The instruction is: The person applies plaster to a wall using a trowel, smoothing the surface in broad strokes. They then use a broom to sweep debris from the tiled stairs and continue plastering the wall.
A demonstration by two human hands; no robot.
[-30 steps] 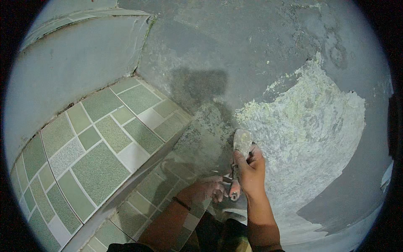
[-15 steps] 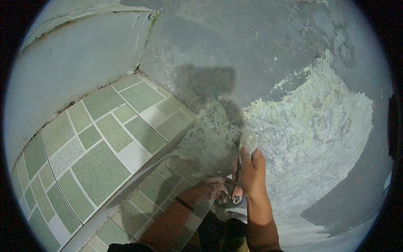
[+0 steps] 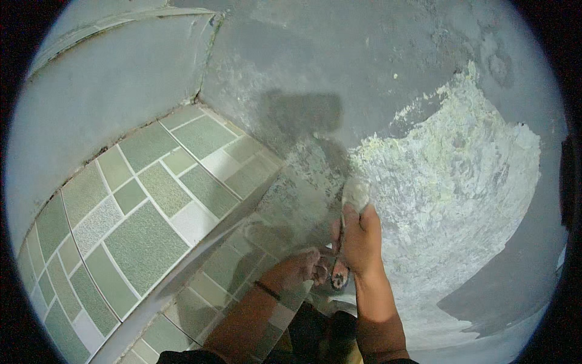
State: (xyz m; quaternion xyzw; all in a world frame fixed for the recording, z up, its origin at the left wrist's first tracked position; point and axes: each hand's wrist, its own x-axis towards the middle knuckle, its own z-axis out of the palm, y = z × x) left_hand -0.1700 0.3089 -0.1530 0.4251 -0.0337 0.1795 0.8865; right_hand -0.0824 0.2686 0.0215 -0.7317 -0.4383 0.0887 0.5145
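My right hand is closed around a scraper with an orange-red handle, whose butt end sticks out below the palm. Past my thumb the pale, whitish blade points up, at or close to the left edge of a rough pale patch on the grey wall. My left hand, dusty and with a dark band on its wrist, is beside the handle. Its fingers are curled in. What they hold, if anything, is hidden.
On the left runs a tiled ledge in greens and white, with more tiles lower down beside my left forearm. A bluish-grey wall meets the darker wall at a corner. My shadow falls there.
My right hand and the scraper have shifted slightly upward and a little left. My left hand has moved slightly up, staying beside the handle. The view has shifted slightly.
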